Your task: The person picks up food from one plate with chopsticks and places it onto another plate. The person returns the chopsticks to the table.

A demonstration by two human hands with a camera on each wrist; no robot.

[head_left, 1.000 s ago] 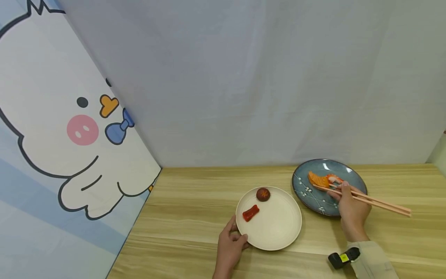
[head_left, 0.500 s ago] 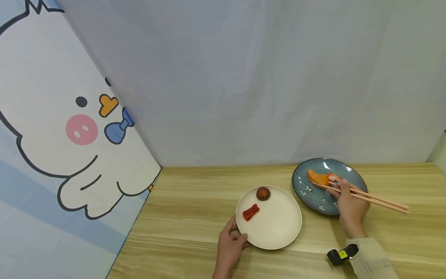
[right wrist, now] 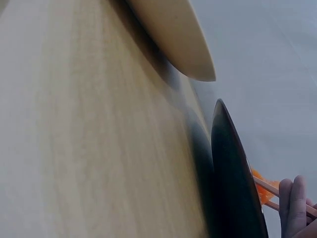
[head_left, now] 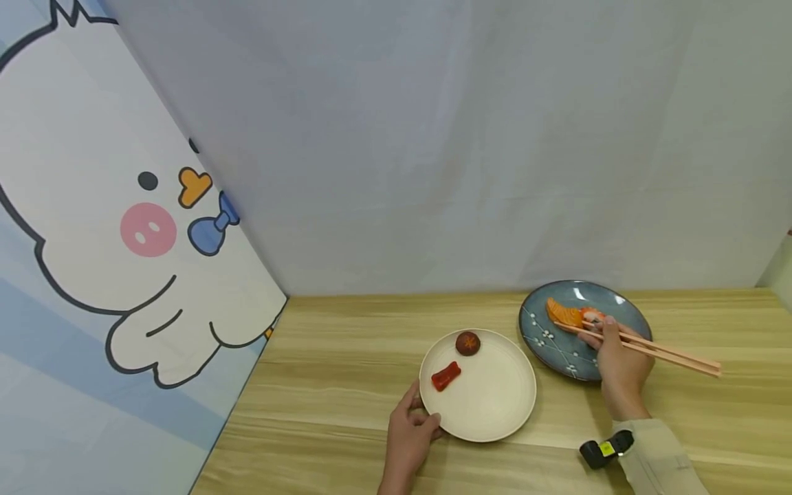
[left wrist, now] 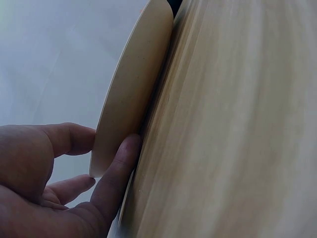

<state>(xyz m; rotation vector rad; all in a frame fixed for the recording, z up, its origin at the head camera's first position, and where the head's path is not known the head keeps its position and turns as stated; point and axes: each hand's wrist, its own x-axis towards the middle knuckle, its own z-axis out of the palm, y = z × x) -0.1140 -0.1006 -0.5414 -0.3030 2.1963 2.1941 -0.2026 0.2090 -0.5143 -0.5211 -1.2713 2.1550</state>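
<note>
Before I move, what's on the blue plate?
An orange piece and a red-and-white piece side by side, with chopsticks at the orange piece. The right hand covers part of the blue plate; anything beneath can't be seen.

Cream plate (head_left: 493, 395), blue floral dish (head_left: 611, 300)

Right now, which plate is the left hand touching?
The cream plate: the left hand holds its rim. The blue plate, farther right, is clear of that hand.
</note>
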